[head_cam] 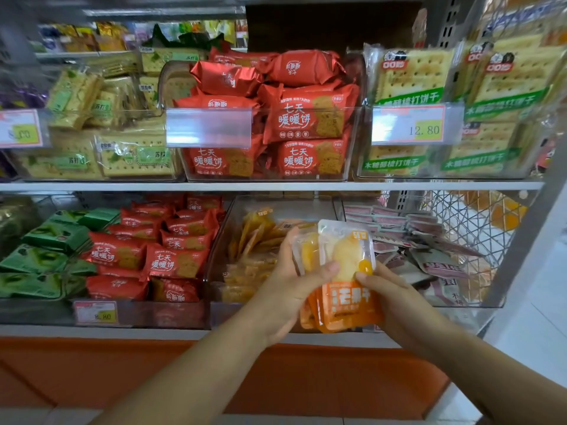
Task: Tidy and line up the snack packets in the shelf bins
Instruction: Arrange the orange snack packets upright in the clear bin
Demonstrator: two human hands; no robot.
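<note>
Both hands are up at the lower shelf (214, 332), sharing one stack of orange-and-clear plastic snack packets (346, 271). The left hand (294, 283) grips the stack's left edge, thumb pressed across the clear front, fingers (290, 240) curled round behind. The right hand (389, 289) pinches the right side low down, thumb tip on the front by the orange print; its other fingers are hidden behind the packets. The stack stands upright, clear window on top and orange band below, fanned a little at the bottom, held in the air in front of the middle clear plastic bin (221, 240).

Inside that bin, loose orange packets (254, 240) lie at mixed angles, some leaning, some flat. Just left sit red foil biscuit packets (171, 259) in rough rows, with green packets (46, 240) beyond them. On the right, pale pink-and-white sachets (429, 259) lie jumbled.

On the upper shelf, a clear bin is piled with larger red biscuit packs (306, 118), and beside it are pale cracker packs with green bands (414, 81) behind a price tag reading 12.80 (408, 124).
</note>
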